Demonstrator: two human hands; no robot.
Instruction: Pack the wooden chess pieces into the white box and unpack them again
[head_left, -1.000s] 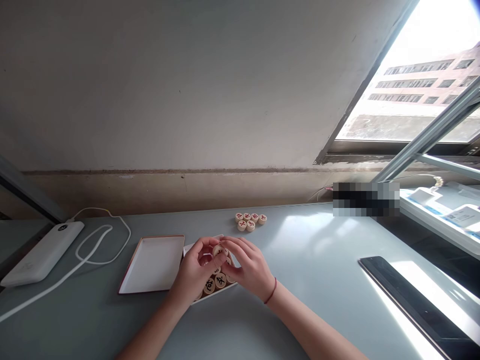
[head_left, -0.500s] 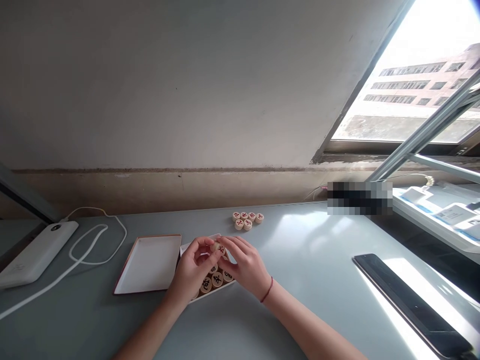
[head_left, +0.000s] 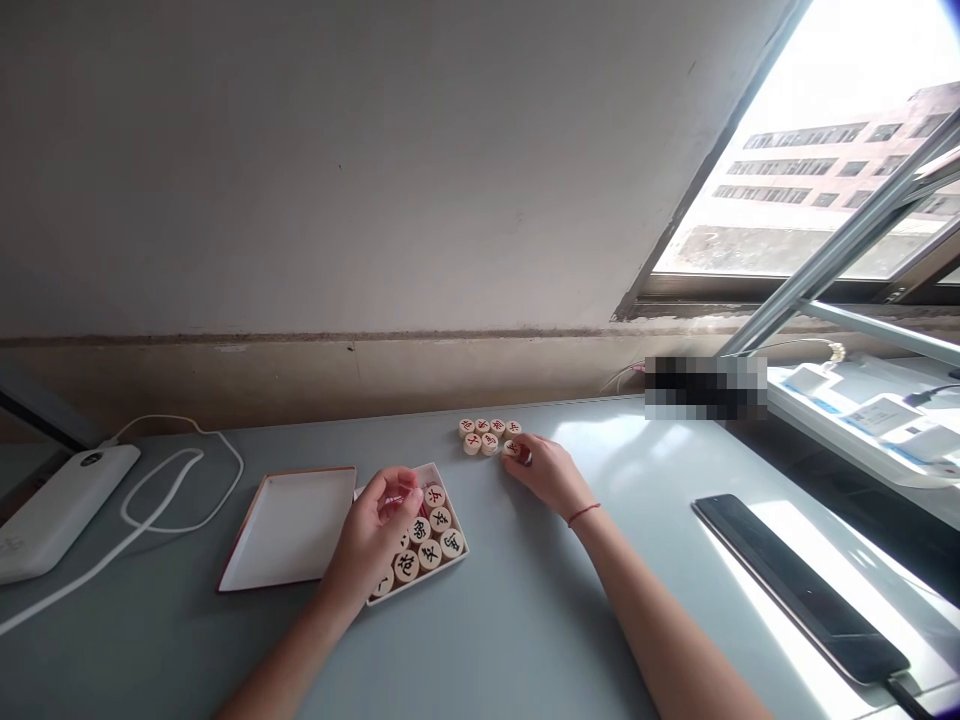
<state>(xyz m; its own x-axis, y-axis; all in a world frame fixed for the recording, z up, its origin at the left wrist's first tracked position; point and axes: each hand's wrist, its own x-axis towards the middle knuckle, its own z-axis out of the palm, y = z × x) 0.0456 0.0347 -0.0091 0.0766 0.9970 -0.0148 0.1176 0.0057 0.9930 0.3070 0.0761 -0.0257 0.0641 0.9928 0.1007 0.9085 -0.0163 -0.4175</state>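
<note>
A white box (head_left: 455,563) holds several round wooden pieces marked with black characters and one red-marked piece (head_left: 434,496) near its back edge. Over the box's left part hovers my left hand (head_left: 382,520), fingers curled; whether something is between them is too small to tell. Farther back on the table, several red-marked pieces (head_left: 489,442) stand in two rows. At the right end of the front row, my right hand (head_left: 551,475) grips a round piece (head_left: 512,449) with its fingertips.
An open box lid (head_left: 292,525) lies left of the box. A white power bank (head_left: 67,510) and a looped cable (head_left: 161,520) are at the far left. On the right are a dark phone (head_left: 802,590), a metal frame (head_left: 810,265) and a white power strip (head_left: 847,420).
My right hand has moved from the box to the back rows, carrying a piece to the front row's right end. My left hand stays over the box. The view has shifted slightly.
</note>
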